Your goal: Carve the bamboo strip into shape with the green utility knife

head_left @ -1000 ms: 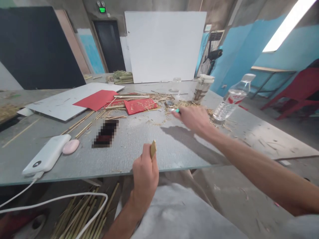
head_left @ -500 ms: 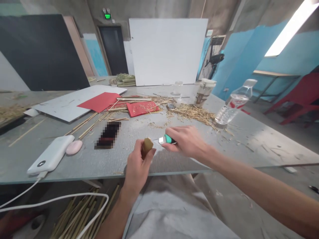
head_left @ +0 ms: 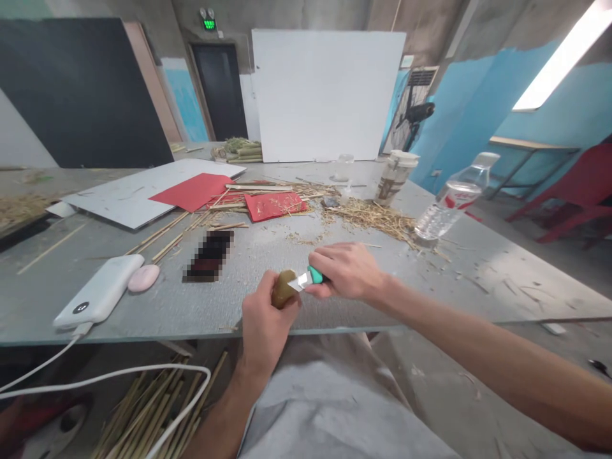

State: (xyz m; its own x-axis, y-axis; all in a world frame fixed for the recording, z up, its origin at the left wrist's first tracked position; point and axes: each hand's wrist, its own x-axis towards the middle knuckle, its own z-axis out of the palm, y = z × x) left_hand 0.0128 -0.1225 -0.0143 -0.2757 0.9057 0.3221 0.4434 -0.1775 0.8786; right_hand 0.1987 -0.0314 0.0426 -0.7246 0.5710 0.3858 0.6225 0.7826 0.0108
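A: Head view, only cam. L hand [head_left: 264, 322]?

B: Fist closed round a short bamboo piece [head_left: 283, 288], held upright just over the near edge of the worktop [head_left: 335, 306], cut end up. Prob held that way so the end faces the blade.

A: R hand [head_left: 347, 273]?

B: Closed on a small knife [head_left: 310, 278], teal handle, metal blade pointing left, tip touching the top of the bamboo piece. Arm comes in from the right, so blade meets the piece sideways. Looks like a trim/split cut, my guess.

A: So both hands full, nothing loose?

B: Yep. Piece is in the L fist, in front of the body, above the lap.

A: Rest of the worktop?

B: Power bank [head_left: 99, 298] w/ cable at left edge, pink oval thing [head_left: 143, 278] just beside it, blurred phone [head_left: 209, 256] near centre. Further back: red paper [head_left: 194, 190], bamboo strips [head_left: 162, 234], straw shavings [head_left: 377, 217]. Water bottle [head_left: 452, 207] and cup [head_left: 393, 176] at right, well apart from the hands. More bamboo sticks [head_left: 153, 408] on the floor under the edge.
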